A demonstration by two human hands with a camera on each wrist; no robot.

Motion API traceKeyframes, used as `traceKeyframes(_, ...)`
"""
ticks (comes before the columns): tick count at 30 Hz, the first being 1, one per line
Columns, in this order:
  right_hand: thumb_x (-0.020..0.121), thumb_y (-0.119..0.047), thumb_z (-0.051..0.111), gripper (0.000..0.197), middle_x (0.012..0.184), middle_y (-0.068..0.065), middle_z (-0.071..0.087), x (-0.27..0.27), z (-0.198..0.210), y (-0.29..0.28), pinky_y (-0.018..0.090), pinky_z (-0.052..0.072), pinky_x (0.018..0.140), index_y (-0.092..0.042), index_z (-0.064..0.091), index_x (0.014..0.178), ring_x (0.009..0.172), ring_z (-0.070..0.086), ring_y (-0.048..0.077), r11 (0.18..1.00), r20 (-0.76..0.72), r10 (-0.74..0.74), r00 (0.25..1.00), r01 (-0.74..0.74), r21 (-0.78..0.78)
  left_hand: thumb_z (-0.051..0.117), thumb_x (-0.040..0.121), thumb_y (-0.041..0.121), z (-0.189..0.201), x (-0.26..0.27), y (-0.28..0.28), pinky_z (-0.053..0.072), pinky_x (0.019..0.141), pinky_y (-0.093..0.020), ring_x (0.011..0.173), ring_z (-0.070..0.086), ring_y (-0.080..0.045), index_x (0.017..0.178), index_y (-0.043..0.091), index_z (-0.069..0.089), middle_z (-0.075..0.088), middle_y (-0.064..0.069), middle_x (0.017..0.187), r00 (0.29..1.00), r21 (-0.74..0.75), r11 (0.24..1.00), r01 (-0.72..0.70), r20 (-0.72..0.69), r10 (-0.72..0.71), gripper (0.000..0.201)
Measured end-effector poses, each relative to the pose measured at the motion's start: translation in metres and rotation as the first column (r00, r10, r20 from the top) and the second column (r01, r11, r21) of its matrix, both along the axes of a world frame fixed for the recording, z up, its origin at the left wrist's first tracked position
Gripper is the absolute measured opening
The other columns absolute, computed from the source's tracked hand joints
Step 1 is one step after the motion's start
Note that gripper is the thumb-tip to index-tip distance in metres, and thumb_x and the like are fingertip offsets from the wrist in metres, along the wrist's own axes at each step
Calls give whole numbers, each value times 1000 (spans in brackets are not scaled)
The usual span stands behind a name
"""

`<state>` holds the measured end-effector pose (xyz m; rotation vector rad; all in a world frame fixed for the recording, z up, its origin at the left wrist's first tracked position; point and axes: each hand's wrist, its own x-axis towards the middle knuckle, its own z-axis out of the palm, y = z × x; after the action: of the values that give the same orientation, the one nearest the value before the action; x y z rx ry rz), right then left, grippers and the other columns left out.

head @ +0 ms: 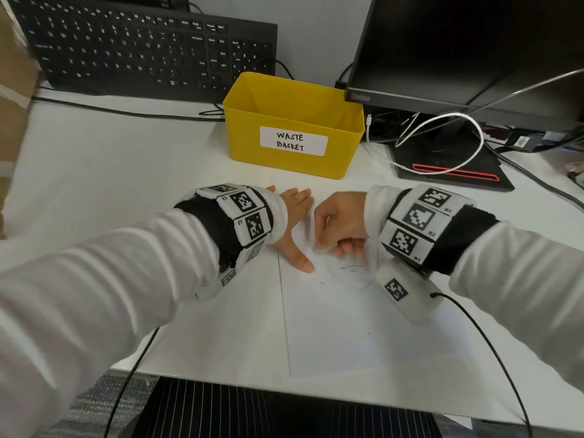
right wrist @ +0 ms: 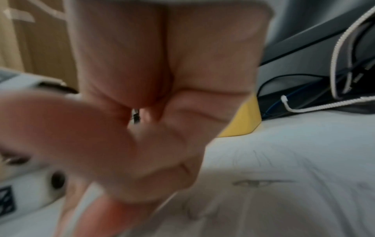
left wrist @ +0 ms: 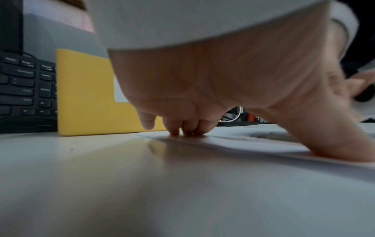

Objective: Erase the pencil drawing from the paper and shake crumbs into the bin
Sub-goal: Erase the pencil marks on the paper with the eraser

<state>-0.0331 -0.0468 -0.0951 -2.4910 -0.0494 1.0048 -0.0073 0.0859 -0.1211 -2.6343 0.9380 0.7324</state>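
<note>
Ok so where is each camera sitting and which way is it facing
Head: looks down at the paper; both sleeved arms show.
Left wrist: low over the desk, along the left hand toward the bin.
Right wrist: along the blurred right hand at the pencil drawing.
All share the bin.

**Readable text on the desk items**

The yellow bin (head: 294, 128) carries a white label (head: 293, 141) hand-lettered "WASTE BASKET". The monitor (head: 467, 52) shows a faint "ThinkVision" mark on its lower bezel. The left wristband (head: 243, 213) tags read "L2" and "L3"; the right wristband (head: 417, 222) tags read "R1", "R2", "R3". The keyboard (head: 142, 45) shows ordinary letter and number key legends.
</note>
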Motion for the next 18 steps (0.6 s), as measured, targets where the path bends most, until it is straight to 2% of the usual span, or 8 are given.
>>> traceKeyframes(2,83,-6,64,11,50,3,61,-5,3,-3,19,48,41,-9,59,74,37,52,11,999,-126,0,992,7,53,56,68,74,2,-2,0,-3,120,-44,147,-12,-17,149,13,-17,-19,-1,158,1000,4,1000,4,10,-4,124)
traceKeyframes(3,85,-5,62,9,49,3,61,-4,5,-6,19,48,39,-8,58,77,38,53,11,994,-115,-52,992,62,88,56,68,74,3,-3,-1,-3,120,-44,147,-11,-17,149,13,-15,-17,0,158,1000,-2,1000,4,16,-4,124)
traceKeyframes(5,89,-5,56,6,55,8,58,8,9,-13,21,50,38,-6,56,83,45,53,18,942,49,-289,956,275,191,60,66,74,4,-3,-1,-4,120,-44,148,-7,-17,151,15,-9,-11,0,159,1000,-30,1000,2,28,-1,124)
traceKeyframes(7,92,-6,51,9,63,10,52,19,12,-21,24,52,41,-7,52,83,51,49,20,829,165,-532,830,471,301,63,64,72,6,-5,0,-4,121,-43,148,-7,-18,151,16,-2,-7,0,160,999,-61,998,0,37,3,122)
traceKeyframes(8,93,-5,50,13,66,10,50,22,12,-23,27,53,45,-9,51,80,53,48,19,799,182,-580,794,512,314,64,65,70,8,-6,-1,-3,121,-42,148,-8,-19,151,15,0,-7,-1,159,999,-77,997,-1,34,4,121)
traceKeyframes(11,91,-6,52,18,68,9,53,25,1,-23,32,52,53,-14,51,75,56,52,19,846,199,-522,829,476,239,64,72,63,10,-8,-2,5,121,-38,148,-5,-19,151,14,6,-6,-1,159,997,-182,981,-68,-57,58,109)
traceKeyframes(15,89,-8,54,14,68,7,57,25,-4,-18,28,50,54,-15,52,77,58,55,19,885,229,-461,857,426,188,66,75,55,8,-6,-1,26,115,-38,141,26,-22,148,12,14,19,-3,155,984,-263,952,-159,-119,131,99)
traceKeyframes(18,85,-7,58,11,69,8,59,26,0,-16,30,52,56,-12,55,76,58,56,20,907,233,-420,877,394,150,61,78,58,7,-4,-3,16,120,-38,146,10,-22,151,10,1,6,-6,158,996,-172,981,-92,-37,86,106)
